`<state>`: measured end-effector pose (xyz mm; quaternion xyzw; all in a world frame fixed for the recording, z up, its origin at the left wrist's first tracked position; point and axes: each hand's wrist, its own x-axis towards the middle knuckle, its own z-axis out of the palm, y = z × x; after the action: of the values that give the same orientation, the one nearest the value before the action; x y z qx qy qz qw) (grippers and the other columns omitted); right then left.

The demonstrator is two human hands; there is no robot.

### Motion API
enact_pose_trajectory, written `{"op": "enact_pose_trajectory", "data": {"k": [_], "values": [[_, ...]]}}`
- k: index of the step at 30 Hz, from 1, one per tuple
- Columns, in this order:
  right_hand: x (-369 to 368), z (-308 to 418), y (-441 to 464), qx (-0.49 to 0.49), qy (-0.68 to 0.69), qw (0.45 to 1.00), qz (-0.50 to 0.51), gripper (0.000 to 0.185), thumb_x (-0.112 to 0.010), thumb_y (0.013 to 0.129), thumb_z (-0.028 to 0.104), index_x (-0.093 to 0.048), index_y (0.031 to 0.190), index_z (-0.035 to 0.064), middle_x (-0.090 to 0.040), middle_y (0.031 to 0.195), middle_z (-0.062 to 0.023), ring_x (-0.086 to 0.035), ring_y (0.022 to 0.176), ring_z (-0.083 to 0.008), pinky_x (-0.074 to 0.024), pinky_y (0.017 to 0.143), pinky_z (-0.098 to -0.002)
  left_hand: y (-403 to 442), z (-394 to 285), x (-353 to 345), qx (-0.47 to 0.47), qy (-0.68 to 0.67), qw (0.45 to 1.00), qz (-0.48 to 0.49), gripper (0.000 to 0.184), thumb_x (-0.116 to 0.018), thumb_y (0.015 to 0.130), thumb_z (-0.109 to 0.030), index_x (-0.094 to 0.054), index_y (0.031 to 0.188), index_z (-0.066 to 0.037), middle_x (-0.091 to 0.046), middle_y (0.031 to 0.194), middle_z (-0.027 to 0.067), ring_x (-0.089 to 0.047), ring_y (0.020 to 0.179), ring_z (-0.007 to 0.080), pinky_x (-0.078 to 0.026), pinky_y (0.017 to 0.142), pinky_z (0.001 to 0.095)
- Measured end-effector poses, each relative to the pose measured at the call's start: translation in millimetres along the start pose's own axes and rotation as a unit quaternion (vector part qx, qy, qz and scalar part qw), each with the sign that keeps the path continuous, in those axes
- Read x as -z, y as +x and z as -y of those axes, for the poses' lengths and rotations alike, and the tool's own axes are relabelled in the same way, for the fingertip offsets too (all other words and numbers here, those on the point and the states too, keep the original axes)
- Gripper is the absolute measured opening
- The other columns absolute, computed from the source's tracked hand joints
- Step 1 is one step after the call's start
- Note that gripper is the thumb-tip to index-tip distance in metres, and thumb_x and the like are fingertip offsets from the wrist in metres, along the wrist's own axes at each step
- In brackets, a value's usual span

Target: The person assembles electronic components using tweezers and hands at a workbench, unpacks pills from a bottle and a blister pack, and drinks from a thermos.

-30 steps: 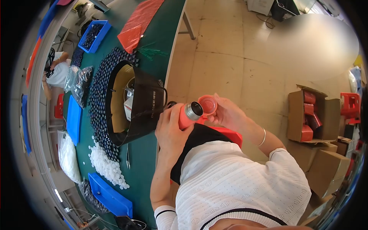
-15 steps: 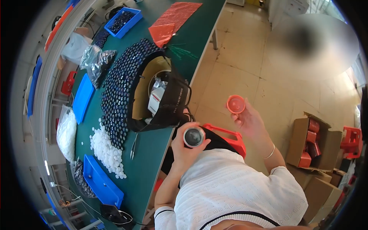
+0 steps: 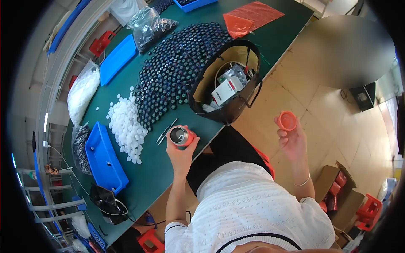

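My left hand (image 3: 180,161) is closed around a red bottle (image 3: 190,135) with a metal rim, held over the edge of the green table. Its mouth is open and tips toward me, showing a dark inside with a pale curved glint. Out to the right, above the floor, my right hand (image 3: 294,143) pinches a round red lid (image 3: 287,121), its hollow side facing me. A pair of tweezers (image 3: 167,131) lies just left of the bottle. Beyond it are a heap of white discs (image 3: 126,128) and a wide spread of small dark round pieces (image 3: 171,67).
A black bag (image 3: 228,111) holding a white box stands at the table edge. Blue trays (image 3: 105,158), a clear bag of white pieces (image 3: 83,92) and red film (image 3: 257,17) lie on the green table (image 3: 156,168). A carton (image 3: 348,189) with red items sits at lower right.
My left hand has carried the bottle left, from in front of my body to the table edge. The right hand with the lid has shifted slightly right. The view has turned toward the table.
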<state>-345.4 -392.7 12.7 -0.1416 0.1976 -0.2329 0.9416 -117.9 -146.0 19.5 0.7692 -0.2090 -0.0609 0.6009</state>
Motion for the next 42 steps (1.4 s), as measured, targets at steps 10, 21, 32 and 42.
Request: {"op": "enact_pose_trajectory", "data": {"k": [10,21,32,42], "values": [[3.0,1.9,4.0,-0.001,0.005,1.0,0.006,0.048,-0.041,0.098,0.047,-0.05,0.125,0.0089,-0.059,0.119,-0.0132,-0.058,0.075,-0.0164,-0.0538,0.059,-0.025,23.3,23.0,-8.0,0.005,-0.044,0.999,-0.02,0.052,-0.077,0.071,0.001,-0.05,0.116,-0.003,-0.061,0.114,0.0091,-0.059,0.101,0.0161,-0.045,0.093,0.03],[0.2,0.1,11.5,-0.01,0.019,1.0,0.01,0.045,-0.042,0.098,0.047,-0.052,0.121,0.01,-0.061,0.112,-0.0087,-0.06,0.078,-0.0181,-0.0544,0.06,-0.0274,1.1,7.0,-0.2,-0.111,0.158,0.974,-0.121,0.089,-0.08,0.068,-0.003,-0.03,0.142,-0.004,-0.036,0.142,0.0149,-0.04,0.126,0.0261,-0.037,0.1,0.0393],[9.5,0.2,13.2,-0.017,0.015,1.0,0.02,0.05,-0.039,0.099,0.045,-0.043,0.135,0.0098,-0.053,0.126,-0.0126,-0.057,0.079,-0.0166,-0.054,0.061,-0.0244,43.5,-129.3,-27.4,-0.329,0.39,0.846,0.155,0.054,-0.084,0.063,-0.014,-0.063,0.112,-0.01,-0.029,0.146,0.0229,-0.048,0.116,0.0396,-0.047,0.086,0.0446],[19.0,22.1,11.0,0.001,0.047,0.999,0.017,0.042,-0.04,0.1,0.044,-0.053,0.118,0.0096,-0.063,0.102,-0.0056,-0.063,0.081,-0.0189,-0.0543,0.061,-0.0274,86.1,-144.6,-39.9,-0.309,0.316,0.874,0.202,0.008,-0.069,0.077,-0.001,-0.066,0.085,0.003,-0.063,0.113,0.0137,-0.065,0.073,0.0268,-0.051,0.066,0.0324]]}}
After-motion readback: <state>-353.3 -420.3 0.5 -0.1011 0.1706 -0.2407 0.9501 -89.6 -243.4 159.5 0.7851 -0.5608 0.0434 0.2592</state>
